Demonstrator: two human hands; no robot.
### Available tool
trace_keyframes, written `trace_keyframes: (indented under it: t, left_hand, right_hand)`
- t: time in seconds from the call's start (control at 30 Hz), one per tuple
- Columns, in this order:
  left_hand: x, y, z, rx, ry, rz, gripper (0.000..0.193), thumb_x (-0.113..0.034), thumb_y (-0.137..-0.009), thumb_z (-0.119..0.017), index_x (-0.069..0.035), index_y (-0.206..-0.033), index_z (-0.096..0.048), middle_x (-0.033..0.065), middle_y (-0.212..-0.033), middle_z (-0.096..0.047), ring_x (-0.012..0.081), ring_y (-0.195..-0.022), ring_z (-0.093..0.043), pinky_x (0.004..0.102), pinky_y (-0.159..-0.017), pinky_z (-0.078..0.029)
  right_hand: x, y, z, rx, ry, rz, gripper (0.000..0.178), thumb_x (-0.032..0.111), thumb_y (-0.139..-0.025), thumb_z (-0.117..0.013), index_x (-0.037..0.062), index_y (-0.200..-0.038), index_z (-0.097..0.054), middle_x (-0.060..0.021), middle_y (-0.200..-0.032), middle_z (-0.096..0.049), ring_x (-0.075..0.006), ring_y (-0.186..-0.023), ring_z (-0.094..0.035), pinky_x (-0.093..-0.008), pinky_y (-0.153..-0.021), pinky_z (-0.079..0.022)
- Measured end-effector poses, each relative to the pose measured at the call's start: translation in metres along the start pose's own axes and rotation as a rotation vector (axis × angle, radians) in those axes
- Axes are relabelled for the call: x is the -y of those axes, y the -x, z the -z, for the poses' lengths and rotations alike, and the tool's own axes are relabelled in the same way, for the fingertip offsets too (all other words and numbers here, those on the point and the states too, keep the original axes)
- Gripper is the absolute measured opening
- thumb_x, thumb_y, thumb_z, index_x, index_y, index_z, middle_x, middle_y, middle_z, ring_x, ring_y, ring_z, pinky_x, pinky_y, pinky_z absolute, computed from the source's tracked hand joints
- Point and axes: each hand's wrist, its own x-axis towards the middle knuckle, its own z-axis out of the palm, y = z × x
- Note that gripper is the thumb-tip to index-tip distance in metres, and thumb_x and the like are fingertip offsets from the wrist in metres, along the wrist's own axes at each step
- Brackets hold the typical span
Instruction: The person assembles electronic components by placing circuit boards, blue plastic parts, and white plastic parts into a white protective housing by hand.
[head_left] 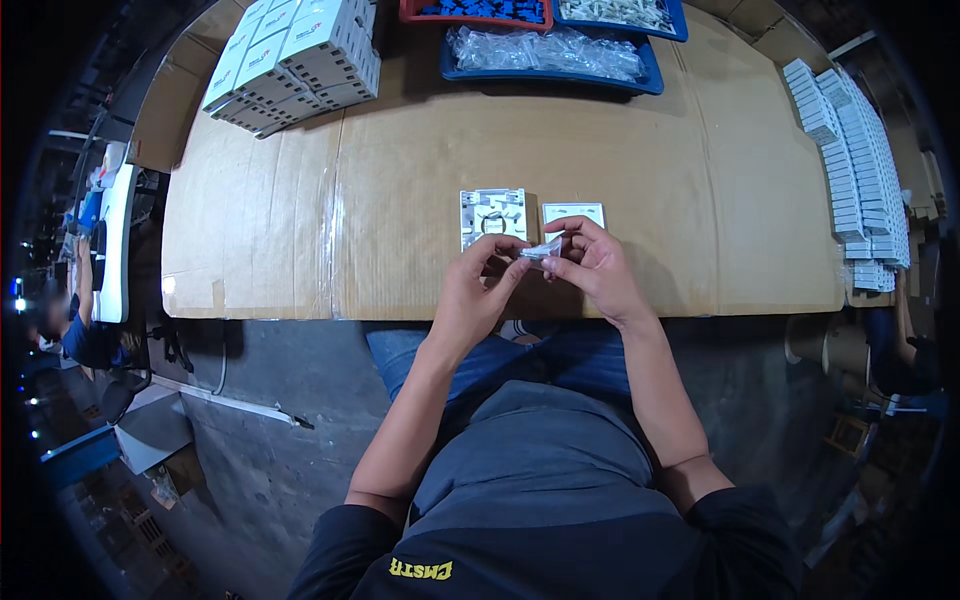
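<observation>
Between my two hands, just above the near part of the table, is a small clear plastic bag (542,252) with small parts inside that I cannot make out. My left hand (483,280) pinches its left end between thumb and fingers. At the bag's right end, the fingertips of my right hand (598,266) are closed on the plastic. Just beyond my left hand lies an open white plastic box (493,204) with a dark ring-shaped piece inside. A flat white cover (574,211) lies beside it, partly hidden by my right hand.
Stacked white boxes (290,65) stand at the far left of the cardboard-covered table (420,160). Across the back are a blue tray (552,84) of clear bags, a red tray (478,18) of blue parts and another blue tray (625,28). White pieces (850,160) are stacked at right. Other people work at both sides.
</observation>
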Motion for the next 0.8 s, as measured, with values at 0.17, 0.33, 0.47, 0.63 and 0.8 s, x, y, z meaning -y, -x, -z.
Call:
trace_keyframes:
  t: [0.17,0.33,0.47,0.63,0.8]
  left_hand:
    - [0.0,0.004,0.001,0.041,0.18,0.125,0.025,-0.006,-0.1,-0.069,-0.002,-0.123,-0.063,0.0014,-0.091,-0.065,0.0073,-0.082,-0.06,0.0244,-0.074,-0.049]
    - [0.004,0.008,0.002,0.045,0.771,0.386,0.032,-0.006,-0.1,-0.068,-0.006,-0.131,-0.058,0.0009,-0.101,-0.062,0.0076,-0.085,-0.058,0.0244,-0.074,-0.048]
    - [0.001,0.014,-0.002,-0.004,0.722,0.315,0.034,-0.007,-0.1,-0.068,-0.006,-0.132,-0.058,0.0007,-0.103,-0.063,0.0067,-0.088,-0.057,0.0231,-0.076,-0.048]
    - [0.009,0.016,-0.005,-0.094,0.222,0.035,0.028,-0.006,-0.099,-0.07,-0.005,-0.127,-0.065,0.0015,-0.101,-0.065,0.0046,-0.084,-0.057,0.0222,-0.074,-0.046]
    - [0.003,0.022,-0.001,-0.135,0.075,0.09,0.023,-0.008,-0.098,-0.073,-0.002,-0.12,-0.071,0.0002,-0.09,-0.069,0.006,-0.079,-0.059,0.0234,-0.071,-0.048]
  right_hand:
    - [0.0,0.003,0.006,0.017,0.066,0.011,0.04,0.0,-0.092,-0.076,0.0034,-0.128,-0.06,-0.0029,-0.097,-0.065,-0.01,-0.086,-0.065,-0.024,-0.077,-0.054]
    - [-0.01,0.004,0.0,-0.013,0.046,0.065,0.035,-0.001,-0.094,-0.075,0.0032,-0.125,-0.061,-0.0041,-0.099,-0.065,-0.0098,-0.084,-0.065,-0.024,-0.072,-0.055]
    - [-0.011,0.006,-0.004,0.024,0.118,0.129,0.026,-0.001,-0.095,-0.073,0.0018,-0.119,-0.064,-0.0046,-0.101,-0.066,-0.0089,-0.085,-0.066,-0.0244,-0.071,-0.056]
    - [-0.009,0.01,-0.011,-0.04,0.173,0.099,0.024,-0.002,-0.096,-0.072,-0.0007,-0.118,-0.066,-0.0054,-0.102,-0.067,-0.0087,-0.086,-0.066,-0.0243,-0.074,-0.057]
    - [-0.017,0.012,-0.008,-0.108,0.304,0.163,0.028,-0.002,-0.095,-0.073,-0.0014,-0.122,-0.069,-0.0051,-0.1,-0.068,-0.0092,-0.086,-0.067,-0.0243,-0.077,-0.058]
